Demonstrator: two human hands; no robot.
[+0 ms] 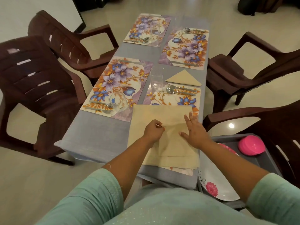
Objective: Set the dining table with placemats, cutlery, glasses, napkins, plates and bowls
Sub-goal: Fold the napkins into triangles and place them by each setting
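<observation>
table: your dining table [97,137] wears a grey-blue cloth and runs from 6 o'clock up toward 12 o'clock.
left hand: your left hand [153,129] sits just below centre, fingers curled, pinching a fold of the beige napkin [162,114].
right hand: your right hand [194,129] lies at 3 o'clock of the left one, fingers spread and straight, pressing flat on the same napkin.
beige napkin: unfolded, square, at the near right of the table, covering the near part of the near right placemat [175,98]; further beige layers [178,160] lie under it toward 6 o'clock.
folded napkin: a beige triangle [183,77] at 12 o'clock of the near right placemat, just beyond its far edge.
placemats: four floral mats; near left placemat [118,85] at 9 o'clock of centre, far left placemat [146,28] and far right placemat [185,47] toward 12 o'clock.
cutlery: a fork [181,87] and spoon [172,90] at the far edge of the near right placemat; more pieces on the other three mats.
glasses: one upright glass [156,81] between the two near mats; a glass on its side [118,101] on the near left placemat; a tall glass [155,32] on the far left placemat.
tray: a grey tray [259,159] at 4 o'clock, off the table, holding a pink bowl [251,145] and a flowered white plate [215,187].
chairs: two dark brown chairs [40,73] at 9 o'clock, two more at 3 o'clock.
</observation>
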